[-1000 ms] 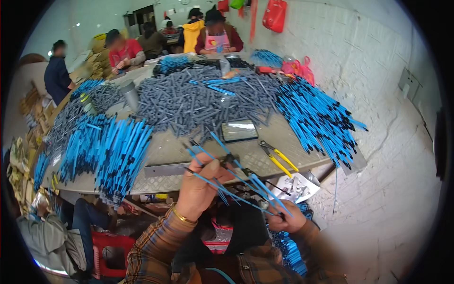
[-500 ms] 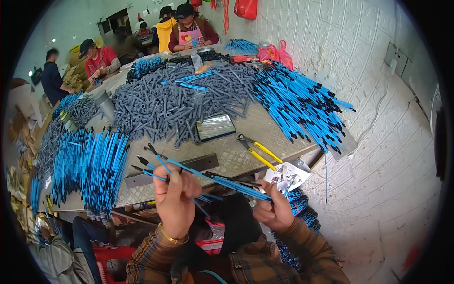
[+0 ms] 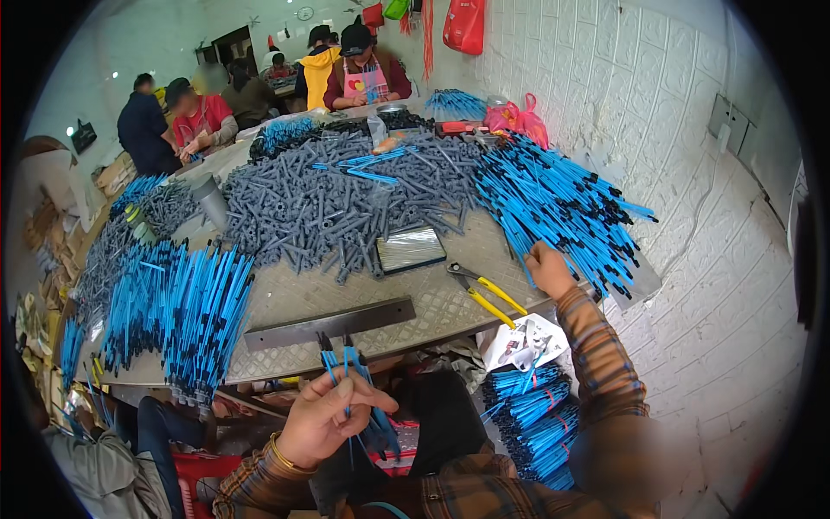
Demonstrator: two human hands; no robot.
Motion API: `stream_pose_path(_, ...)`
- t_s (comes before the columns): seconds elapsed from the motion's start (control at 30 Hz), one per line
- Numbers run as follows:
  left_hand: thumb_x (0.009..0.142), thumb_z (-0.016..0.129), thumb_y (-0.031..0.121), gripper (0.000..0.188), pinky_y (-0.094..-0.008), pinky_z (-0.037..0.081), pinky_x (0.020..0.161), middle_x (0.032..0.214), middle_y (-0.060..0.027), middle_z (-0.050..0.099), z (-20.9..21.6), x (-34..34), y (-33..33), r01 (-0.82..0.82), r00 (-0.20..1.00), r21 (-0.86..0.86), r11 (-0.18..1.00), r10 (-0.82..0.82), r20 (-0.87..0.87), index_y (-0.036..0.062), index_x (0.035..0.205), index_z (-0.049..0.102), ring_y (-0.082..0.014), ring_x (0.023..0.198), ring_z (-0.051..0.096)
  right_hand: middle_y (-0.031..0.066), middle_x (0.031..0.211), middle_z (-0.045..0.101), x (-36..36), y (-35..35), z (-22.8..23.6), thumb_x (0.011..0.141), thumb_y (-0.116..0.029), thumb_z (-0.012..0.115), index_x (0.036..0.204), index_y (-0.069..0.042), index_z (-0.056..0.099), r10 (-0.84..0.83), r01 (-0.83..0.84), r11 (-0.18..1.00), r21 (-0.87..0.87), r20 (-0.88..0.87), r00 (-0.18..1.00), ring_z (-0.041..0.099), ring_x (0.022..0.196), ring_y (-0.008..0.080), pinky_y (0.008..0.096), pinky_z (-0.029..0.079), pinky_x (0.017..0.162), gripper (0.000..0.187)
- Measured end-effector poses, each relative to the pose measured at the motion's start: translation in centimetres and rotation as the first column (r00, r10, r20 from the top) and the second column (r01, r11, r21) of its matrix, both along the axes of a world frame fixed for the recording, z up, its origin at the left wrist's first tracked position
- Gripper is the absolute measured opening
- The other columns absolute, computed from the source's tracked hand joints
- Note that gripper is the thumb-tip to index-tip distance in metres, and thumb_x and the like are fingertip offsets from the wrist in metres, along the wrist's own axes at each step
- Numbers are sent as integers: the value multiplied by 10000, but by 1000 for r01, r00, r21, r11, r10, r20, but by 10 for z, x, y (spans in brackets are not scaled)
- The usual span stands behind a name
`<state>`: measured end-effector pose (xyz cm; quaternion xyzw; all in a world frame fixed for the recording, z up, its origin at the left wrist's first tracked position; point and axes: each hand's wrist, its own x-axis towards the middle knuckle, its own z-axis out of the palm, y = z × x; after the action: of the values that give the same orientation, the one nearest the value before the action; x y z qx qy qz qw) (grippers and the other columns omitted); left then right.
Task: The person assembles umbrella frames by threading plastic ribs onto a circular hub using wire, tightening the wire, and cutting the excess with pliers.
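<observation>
My left hand (image 3: 333, 413), a yellow bracelet at its wrist, is closed around several thin blue rods with black ends (image 3: 372, 424) at the table's near edge. Their black tips point up, and the fingers cover their middles. My right hand (image 3: 551, 270) reaches to the left edge of the large pile of blue rods (image 3: 562, 203) on the table's right side. Its fingers are curled around a blue rod there, mostly hidden by the hand. Between my hands lie yellow-handled pliers (image 3: 487, 294) and a dark metal bar (image 3: 330, 323).
Grey plastic tubes (image 3: 346, 199) are heaped mid-table, with a small film-covered tray (image 3: 411, 250) before them. Another blue rod pile (image 3: 177, 311) is at left. Tied bundles (image 3: 532, 424) sit below the right edge. Co-workers (image 3: 367, 73) work across the table; a white wall (image 3: 683, 173) stands right.
My right hand has left the rods it held near my left hand and moved up and right to the pile. My left hand has lowered, its rods now more upright. The view has shifted slightly.
</observation>
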<state>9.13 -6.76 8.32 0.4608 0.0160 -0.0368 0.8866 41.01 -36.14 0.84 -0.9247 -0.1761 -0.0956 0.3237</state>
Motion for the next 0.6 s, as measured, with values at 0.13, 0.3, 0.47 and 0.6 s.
stream_pose_path(0.13,934,483,171,267,-255,364,494,750,-126,610,-11,0,13,86,996,-31,996,-86,-6,13,1145,524,-105,480,427,126,575,544,-20,11,23,856,-234,547,795,-24,506,103,54,915,400,-362,927,493,418,239,354,427,458,222)
stream_pose_path(0.3,942,453,155,322,-365,505,733,1099,-251,582,-3,10,-3,-80,996,-72,994,77,-39,21,1234,468,-271,800,627,121,560,530,-20,25,40,863,-247,549,775,-15,514,127,89,904,419,-461,878,469,422,217,352,404,456,250)
stream_pose_path(0.47,939,456,156,340,-411,463,888,1174,-228,547,5,22,-5,-129,991,-125,984,131,11,24,1253,444,-326,1065,560,30,548,489,-6,35,17,892,-248,525,737,-53,496,101,-84,960,269,-48,994,402,417,114,275,339,423,250)
stream_pose_path(0.6,938,458,149,351,-396,458,887,1209,-210,531,5,28,-5,-178,982,-128,976,185,39,34,1269,431,-305,1084,551,130,571,526,-11,42,22,876,-273,549,784,-7,537,29,-64,979,196,175,984,519,530,230,366,410,527,282)
